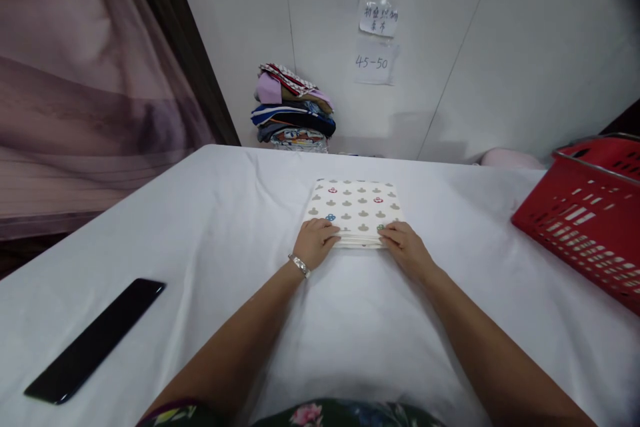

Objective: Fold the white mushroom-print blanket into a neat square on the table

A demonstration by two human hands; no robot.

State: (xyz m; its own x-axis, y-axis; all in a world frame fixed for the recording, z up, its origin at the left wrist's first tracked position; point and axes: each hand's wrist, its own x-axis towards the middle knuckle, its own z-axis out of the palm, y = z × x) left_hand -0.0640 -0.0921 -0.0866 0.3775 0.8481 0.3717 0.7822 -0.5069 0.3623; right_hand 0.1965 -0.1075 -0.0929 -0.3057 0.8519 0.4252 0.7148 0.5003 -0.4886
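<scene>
A folded cream cloth (356, 208) with small printed motifs lies flat on the white-covered table (210, 213), in front of me at the middle. My left hand (314, 242), with a silver bracelet on the wrist, grips the cloth's near left corner, fingers curled over the edge. My right hand (404, 248) holds the near right corner the same way, fingers curled onto the cloth.
A black phone (95, 340) lies near the table's left front. A red plastic basket (587, 213) stands at the right edge. A stack of folded colourful clothes (293, 110) sits against the far wall, under two paper notes (377, 40). A curtain hangs at left.
</scene>
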